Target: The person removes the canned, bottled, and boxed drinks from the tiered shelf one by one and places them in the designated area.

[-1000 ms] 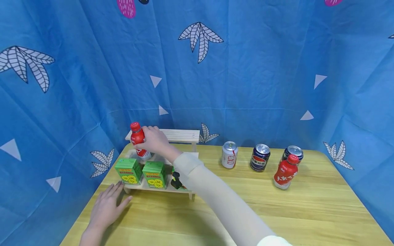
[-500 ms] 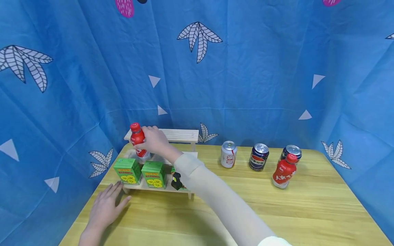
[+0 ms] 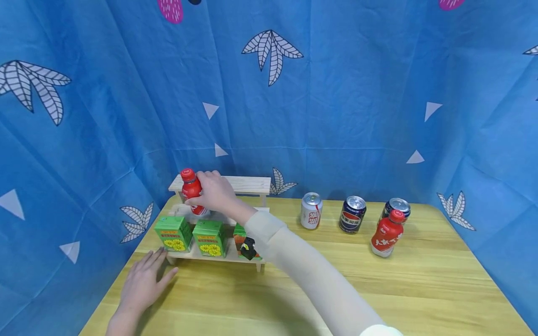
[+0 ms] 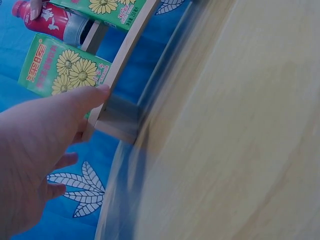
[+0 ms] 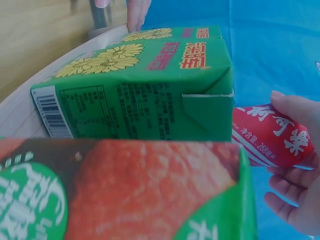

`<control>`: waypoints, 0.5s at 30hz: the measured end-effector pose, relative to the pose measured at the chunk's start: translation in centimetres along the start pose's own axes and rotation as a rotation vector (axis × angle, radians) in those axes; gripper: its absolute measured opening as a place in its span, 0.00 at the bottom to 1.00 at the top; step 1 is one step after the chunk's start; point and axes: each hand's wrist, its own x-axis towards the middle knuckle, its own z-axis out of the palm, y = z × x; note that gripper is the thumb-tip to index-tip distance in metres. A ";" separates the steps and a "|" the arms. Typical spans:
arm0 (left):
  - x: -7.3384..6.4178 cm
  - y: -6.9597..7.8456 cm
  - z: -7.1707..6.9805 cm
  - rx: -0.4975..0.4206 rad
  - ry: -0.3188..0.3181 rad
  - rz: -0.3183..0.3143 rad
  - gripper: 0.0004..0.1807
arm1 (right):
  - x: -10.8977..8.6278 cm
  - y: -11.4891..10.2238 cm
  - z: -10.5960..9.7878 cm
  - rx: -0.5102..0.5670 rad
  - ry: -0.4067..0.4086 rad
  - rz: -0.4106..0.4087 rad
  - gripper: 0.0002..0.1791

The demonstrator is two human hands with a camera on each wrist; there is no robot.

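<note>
My right hand grips a red bottle with a red cap and whitish lower part. It stands upright over the middle tier of a light wooden stepped shelf, behind the green drink boxes; its base is hidden. In the right wrist view, thumb and fingers lie around the red bottle. My left hand lies with fingers extended by the shelf's front left corner. In the left wrist view, its thumb overlaps the shelf's front edge; contact is unclear.
Two green boxes with yellow flowers and a green-and-red box stand on the lowest tier. To the right are a white can, a dark blue can, another dark can and a second red bottle.
My right hand has shifted slightly to the right with the bottle, and the green-and-red box shows more beside the sleeve. The left hand stays in place.
</note>
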 end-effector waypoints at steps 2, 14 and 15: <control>0.0 0.0 0.0 0.000 -0.003 0.000 0.40 | -0.2 0.2 -0.2 -0.002 0.008 -0.003 0.36; 0.0 0.0 0.1 -0.003 0.021 0.015 0.39 | -1.7 1.7 -1.8 0.014 0.061 -0.004 0.35; 0.0 0.0 0.1 -0.003 0.022 0.018 0.40 | -1.9 1.8 -2.0 0.013 0.065 -0.003 0.35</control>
